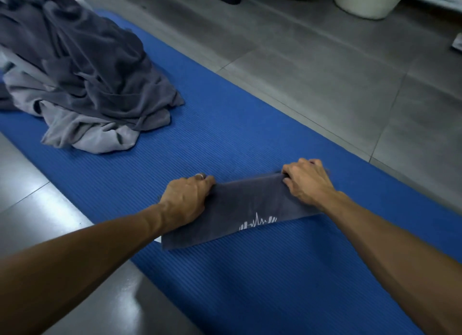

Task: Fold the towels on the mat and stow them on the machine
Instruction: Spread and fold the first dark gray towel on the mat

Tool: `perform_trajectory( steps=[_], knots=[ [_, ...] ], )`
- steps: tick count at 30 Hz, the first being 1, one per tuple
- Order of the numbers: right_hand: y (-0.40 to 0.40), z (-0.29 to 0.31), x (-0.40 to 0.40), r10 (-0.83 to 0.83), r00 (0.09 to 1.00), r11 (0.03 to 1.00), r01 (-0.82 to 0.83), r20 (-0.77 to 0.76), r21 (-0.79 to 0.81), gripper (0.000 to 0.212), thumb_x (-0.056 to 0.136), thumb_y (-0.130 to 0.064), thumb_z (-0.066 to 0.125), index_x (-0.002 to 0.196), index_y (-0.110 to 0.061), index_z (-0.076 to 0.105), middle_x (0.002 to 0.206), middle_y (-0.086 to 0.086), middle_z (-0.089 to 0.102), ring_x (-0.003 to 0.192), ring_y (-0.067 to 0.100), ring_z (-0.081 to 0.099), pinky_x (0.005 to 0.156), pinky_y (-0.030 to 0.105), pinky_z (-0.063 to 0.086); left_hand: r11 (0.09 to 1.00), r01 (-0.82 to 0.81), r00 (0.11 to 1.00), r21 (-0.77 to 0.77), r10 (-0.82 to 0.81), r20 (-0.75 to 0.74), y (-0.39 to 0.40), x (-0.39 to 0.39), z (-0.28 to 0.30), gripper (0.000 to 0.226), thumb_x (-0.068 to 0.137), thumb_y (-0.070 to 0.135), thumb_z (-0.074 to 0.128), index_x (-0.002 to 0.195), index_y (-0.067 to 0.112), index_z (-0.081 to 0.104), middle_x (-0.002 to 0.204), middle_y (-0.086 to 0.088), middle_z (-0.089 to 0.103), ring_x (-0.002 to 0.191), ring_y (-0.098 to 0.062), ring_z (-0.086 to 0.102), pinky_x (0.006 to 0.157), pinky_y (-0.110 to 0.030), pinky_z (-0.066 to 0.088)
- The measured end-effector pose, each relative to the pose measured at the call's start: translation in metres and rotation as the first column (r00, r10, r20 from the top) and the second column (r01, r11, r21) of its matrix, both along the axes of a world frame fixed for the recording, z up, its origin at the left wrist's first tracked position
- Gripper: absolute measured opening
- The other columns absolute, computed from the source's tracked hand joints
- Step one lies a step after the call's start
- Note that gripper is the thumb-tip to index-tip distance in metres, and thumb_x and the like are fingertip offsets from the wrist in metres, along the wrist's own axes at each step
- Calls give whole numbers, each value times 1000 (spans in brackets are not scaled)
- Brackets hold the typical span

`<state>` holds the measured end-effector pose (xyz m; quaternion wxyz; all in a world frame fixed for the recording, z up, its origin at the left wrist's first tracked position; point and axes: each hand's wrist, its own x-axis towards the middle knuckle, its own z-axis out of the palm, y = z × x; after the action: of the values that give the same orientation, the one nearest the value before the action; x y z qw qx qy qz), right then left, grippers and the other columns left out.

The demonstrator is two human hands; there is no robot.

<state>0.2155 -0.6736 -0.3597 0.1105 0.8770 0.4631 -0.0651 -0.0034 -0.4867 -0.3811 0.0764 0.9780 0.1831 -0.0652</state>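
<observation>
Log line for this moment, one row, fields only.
step: folding | left hand: grips towel left end | right hand: grips right end | towel: on mat | unfolded pile: waiting

Grey floor (pixel 325 84) w/ blue mat (pixel 225 139); towel pile (pixel 82 72), folded towel (pixel 237 209) on it.
</observation>
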Motion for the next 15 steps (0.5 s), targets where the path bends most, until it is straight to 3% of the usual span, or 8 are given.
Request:
perform_trajectory(
  steps=[2, 5, 7, 10, 12, 15],
  knots=[
    [0, -9, 1, -27, 999, 1000, 27, -17, -3, 18, 100, -31, 45, 106, -22, 58, 105, -2, 64, 107, 18, 51, 107, 41, 27, 1000, -3, 1000, 19, 3, -28, 0, 3, -5, 27, 98, 23, 41, 125, 25, 46, 118, 4, 56, 95, -20, 63, 73, -35, 50],
    [5, -16, 4, -54, 998, 998, 53, -43, -15, 19, 99, -33, 46, 111, -22, 57, 111, -2, 63, 112, 19, 50, 109, 44, 26, 996, 13, 998, 90, -8, -54, -4, 4, -10, 28, 98, 25, 38, 125, 23, 47, 119, 1, 53, 107, -20, 52, 85, -34, 41],
    [8, -17, 6, -82, 994, 997, 82, -73, -11, 21, 99, -33, 48, 115, -23, 56, 114, -2, 63, 116, 20, 50, 112, 47, 23, 987, 52, 998, 155, -55, 13, -5, 5, -14, 32, 96, 25, 34, 124, 21, 50, 120, -2, 51, 110, -22, 46, 91, -36, 38],
    [11, -17, 9, -103, 990, 995, 102, -98, -15, 22, 99, -32, 50, 118, -23, 56, 115, -2, 63, 117, 20, 50, 114, 49, 20, 956, 257, 949, 139, -277, 150, -13, 7, -18, 40, 89, 27, 35, 118, 17, 60, 122, -4, 58, 119, -26, 50, 94, -41, 43],
    [12, -15, 9, -116, 986, 993, 112, -119, -34, 23, 99, -32, 50, 119, -23, 56, 116, -2, 63, 118, 20, 50, 115, 51, 18, 920, 380, 912, 102, -390, 128, -21, 8, -23, 45, 92, 33, 33, 123, 17, 62, 129, -3, 58, 128, -27, 48, 104, -45, 42],
    [14, -13, 4, -130, 989, 991, 129, -63, -21, 26, 97, -30, 52, 122, -23, 54, 124, 0, 56, 122, 22, 47, 116, 59, 9, 930, 367, 930, -12, -368, -17, -25, -2, -37, 60, 99, 48, 16, 151, 20, 28, 158, 2, 25, 149, -23, 9, 121, -46, 5]
  ],
)
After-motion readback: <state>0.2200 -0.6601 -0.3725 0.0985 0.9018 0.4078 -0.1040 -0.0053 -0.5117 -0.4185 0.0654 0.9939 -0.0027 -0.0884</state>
